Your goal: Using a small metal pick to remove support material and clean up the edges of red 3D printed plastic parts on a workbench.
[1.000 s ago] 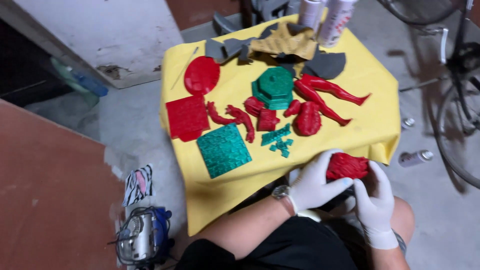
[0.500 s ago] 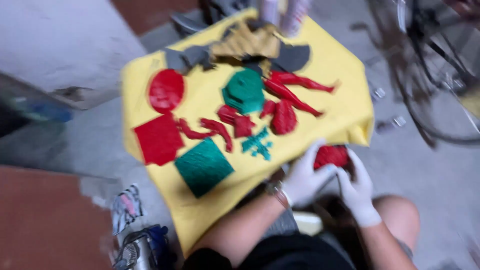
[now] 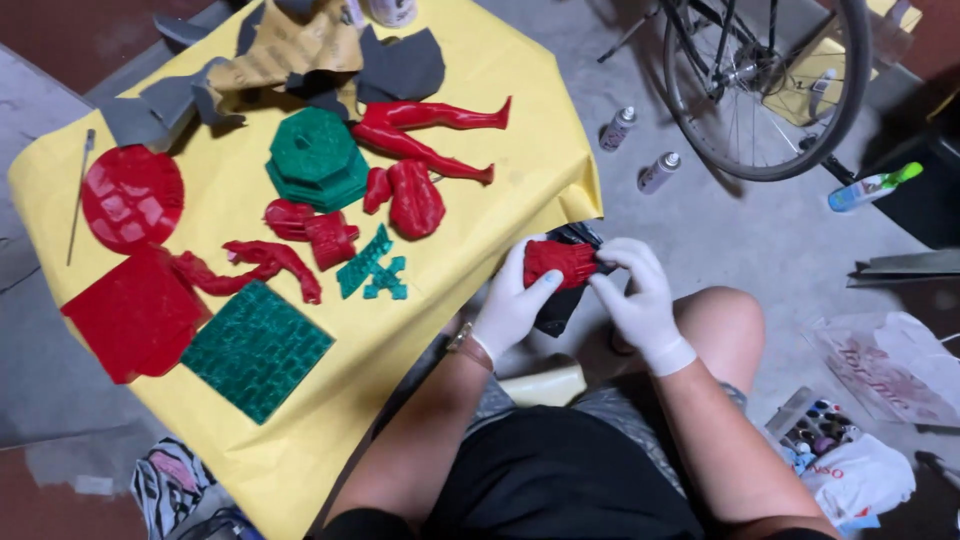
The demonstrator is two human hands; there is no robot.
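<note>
Both my hands wear white gloves and hold a small red plastic part (image 3: pixel 558 262) over a dark sheet, just off the right edge of a yellow cloth (image 3: pixel 480 215). My left hand (image 3: pixel 512 305) cups the part from below and my right hand (image 3: pixel 635 300) pinches its right end. On the cloth lie red figure legs (image 3: pixel 430 135), a red torso piece (image 3: pixel 415 198), red arms (image 3: pixel 270 262), a red disc (image 3: pixel 132 196), a red square plate (image 3: pixel 135 315), a green square plate (image 3: pixel 257 350), a green octagonal stack (image 3: pixel 316 158) and a small green piece (image 3: pixel 372 268).
Grey sandpaper sheets (image 3: pixel 405 65) and a tan sheet (image 3: pixel 285 55) lie at the cloth's far end. A bicycle wheel (image 3: pixel 765 90) stands at upper right, with two small bottles (image 3: pixel 640 150) on the concrete floor. Plastic bags and a paint set (image 3: pixel 815 430) lie at right.
The camera view has shifted and tilted so the cloth now sits further left. My hands still hold the red part, now further from the cloth's edge, near my knee.
</note>
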